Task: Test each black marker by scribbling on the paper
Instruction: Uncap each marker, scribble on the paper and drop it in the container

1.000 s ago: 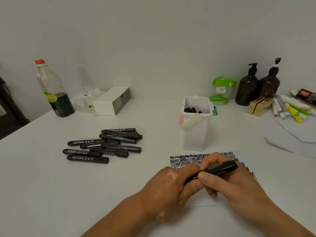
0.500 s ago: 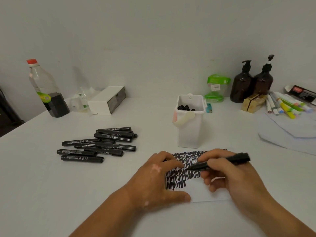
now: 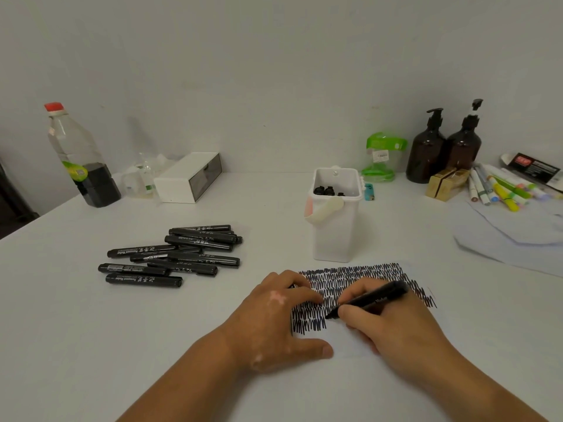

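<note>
A sheet of white paper (image 3: pixel 350 345) lies in front of me, mostly covered with rows of black scribbles. My right hand (image 3: pixel 393 324) grips an uncapped black marker (image 3: pixel 374 296), its tip touching the paper at the end of the lowest scribbled row. My left hand (image 3: pixel 274 321) lies flat with fingers spread on the paper's left edge, holding nothing that I can see. A pile of several capped black markers (image 3: pixel 173 254) lies on the table to the left.
A white bin (image 3: pixel 333 229) holding black markers stands just behind the paper. Along the wall stand a bottle (image 3: pixel 82 156), a white box (image 3: pixel 189 176), a green dispenser (image 3: pixel 380 156) and two brown pump bottles (image 3: pixel 444 147). Coloured markers (image 3: pixel 499 187) and loose papers (image 3: pixel 511 236) lie at the right.
One second ago both hands were together on the marker, pulling it open. Now the left hand lies flat on the paper and the right hand has brought the tip down to the scribbles.
</note>
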Action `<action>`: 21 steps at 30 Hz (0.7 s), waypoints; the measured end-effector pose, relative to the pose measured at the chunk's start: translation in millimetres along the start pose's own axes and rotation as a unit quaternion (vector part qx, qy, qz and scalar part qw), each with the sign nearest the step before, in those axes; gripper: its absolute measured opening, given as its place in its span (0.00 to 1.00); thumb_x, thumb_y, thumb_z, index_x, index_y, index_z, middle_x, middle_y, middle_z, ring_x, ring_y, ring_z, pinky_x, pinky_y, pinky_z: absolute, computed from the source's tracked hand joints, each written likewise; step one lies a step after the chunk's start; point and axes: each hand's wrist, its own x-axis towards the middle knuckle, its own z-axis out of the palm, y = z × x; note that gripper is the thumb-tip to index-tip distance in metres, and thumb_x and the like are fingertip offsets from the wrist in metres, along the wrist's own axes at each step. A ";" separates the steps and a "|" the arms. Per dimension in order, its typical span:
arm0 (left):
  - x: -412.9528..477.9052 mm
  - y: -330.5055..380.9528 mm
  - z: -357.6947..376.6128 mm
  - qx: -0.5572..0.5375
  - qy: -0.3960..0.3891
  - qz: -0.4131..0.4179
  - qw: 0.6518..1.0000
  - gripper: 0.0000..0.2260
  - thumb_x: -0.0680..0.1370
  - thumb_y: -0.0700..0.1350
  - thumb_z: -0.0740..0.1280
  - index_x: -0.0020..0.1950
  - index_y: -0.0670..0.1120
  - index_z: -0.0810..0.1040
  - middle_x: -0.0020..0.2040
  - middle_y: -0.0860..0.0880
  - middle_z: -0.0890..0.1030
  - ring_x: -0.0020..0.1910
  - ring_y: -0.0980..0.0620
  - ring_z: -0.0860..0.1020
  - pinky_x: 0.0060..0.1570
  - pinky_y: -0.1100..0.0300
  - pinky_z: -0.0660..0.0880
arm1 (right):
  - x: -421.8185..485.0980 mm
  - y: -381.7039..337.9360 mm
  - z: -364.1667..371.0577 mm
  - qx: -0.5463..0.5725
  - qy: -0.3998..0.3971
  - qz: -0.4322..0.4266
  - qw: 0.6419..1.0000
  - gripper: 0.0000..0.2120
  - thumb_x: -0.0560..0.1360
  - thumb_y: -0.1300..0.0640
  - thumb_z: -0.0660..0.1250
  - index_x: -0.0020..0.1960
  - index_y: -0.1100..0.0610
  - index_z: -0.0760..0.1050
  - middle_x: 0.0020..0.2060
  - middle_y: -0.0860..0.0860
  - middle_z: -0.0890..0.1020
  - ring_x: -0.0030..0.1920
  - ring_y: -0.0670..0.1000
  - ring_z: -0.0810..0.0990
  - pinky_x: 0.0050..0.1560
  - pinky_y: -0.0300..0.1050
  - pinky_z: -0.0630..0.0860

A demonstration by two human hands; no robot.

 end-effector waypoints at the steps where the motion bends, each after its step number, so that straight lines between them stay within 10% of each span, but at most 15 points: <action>1: 0.3 -0.1 0.2 0.001 0.001 0.000 1.000 0.34 0.65 0.72 0.71 0.68 0.61 0.73 0.64 0.65 0.67 0.64 0.61 0.66 0.67 0.61 0.66 | -0.2 -0.2 0.1 0.002 0.001 -0.001 1.000 0.07 0.69 0.53 0.74 0.45 0.43 0.82 0.29 0.46 0.83 0.25 0.42 0.76 0.29 0.34 0.71; 21: 0.0 -0.1 -0.3 0.003 -0.004 -0.005 1.000 0.33 0.66 0.71 0.72 0.68 0.61 0.73 0.64 0.64 0.67 0.65 0.61 0.66 0.67 0.62 0.66 | 0.8 1.1 -0.4 -0.017 0.002 0.010 1.000 0.05 0.69 0.53 0.73 0.43 0.45 0.81 0.26 0.43 0.80 0.25 0.42 0.75 0.30 0.35 0.70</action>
